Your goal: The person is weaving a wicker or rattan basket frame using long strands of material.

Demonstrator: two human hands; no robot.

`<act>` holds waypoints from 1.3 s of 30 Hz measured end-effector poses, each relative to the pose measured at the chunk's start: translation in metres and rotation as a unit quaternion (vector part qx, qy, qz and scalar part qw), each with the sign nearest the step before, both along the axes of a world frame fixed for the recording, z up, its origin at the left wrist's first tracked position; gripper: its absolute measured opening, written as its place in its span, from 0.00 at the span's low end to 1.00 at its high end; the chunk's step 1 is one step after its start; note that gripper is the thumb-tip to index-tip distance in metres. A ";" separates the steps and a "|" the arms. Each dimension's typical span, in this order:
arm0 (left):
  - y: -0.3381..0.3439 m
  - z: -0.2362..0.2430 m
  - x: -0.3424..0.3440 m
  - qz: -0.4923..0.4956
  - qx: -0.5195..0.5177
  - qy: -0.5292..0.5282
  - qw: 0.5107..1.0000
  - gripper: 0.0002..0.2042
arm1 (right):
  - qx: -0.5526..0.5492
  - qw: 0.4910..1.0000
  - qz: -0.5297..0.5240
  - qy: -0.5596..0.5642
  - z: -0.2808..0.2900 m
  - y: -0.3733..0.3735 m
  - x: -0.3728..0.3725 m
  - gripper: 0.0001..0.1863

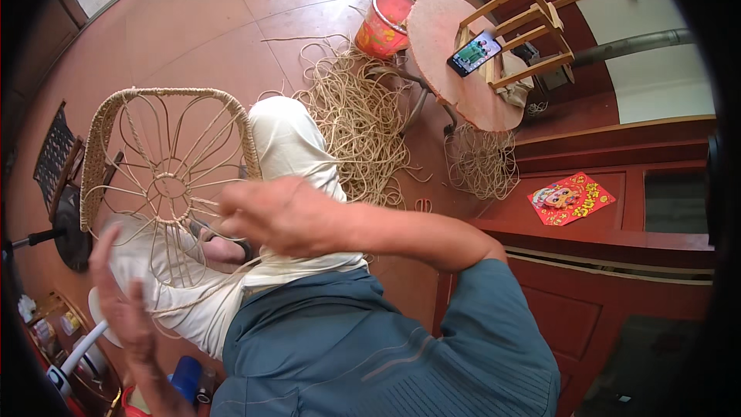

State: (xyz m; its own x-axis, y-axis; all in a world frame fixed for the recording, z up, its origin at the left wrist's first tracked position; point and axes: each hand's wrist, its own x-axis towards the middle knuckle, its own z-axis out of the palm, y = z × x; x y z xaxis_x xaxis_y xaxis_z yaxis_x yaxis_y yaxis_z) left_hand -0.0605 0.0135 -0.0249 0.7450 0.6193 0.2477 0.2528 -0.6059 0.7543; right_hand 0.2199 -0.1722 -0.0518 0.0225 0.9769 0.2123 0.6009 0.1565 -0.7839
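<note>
Two hands up: my left hand (120, 301), lower left, fingers spread, no hold showing; my right hand (270, 216), mid-frame, curled, blurred, grip can't tell. Wicker frame (171, 174) left of centre; rim wrapped, spokes bare; I'd judge it part-done, infill left.

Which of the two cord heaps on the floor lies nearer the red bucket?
The larger heap, right beside the bucket; the smaller heap lies apart, farther to the right.

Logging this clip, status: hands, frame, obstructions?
Left hand open; right hand blurred, grip unclear. Woven-rimmed frame over left leg. Right hand blocking its lower-right part.
</note>
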 end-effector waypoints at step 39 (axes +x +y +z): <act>0.067 -0.041 -0.132 0.091 0.232 0.398 0.883 0.09 | -0.107 0.992 -0.026 0.067 -0.076 0.000 -0.055 0.15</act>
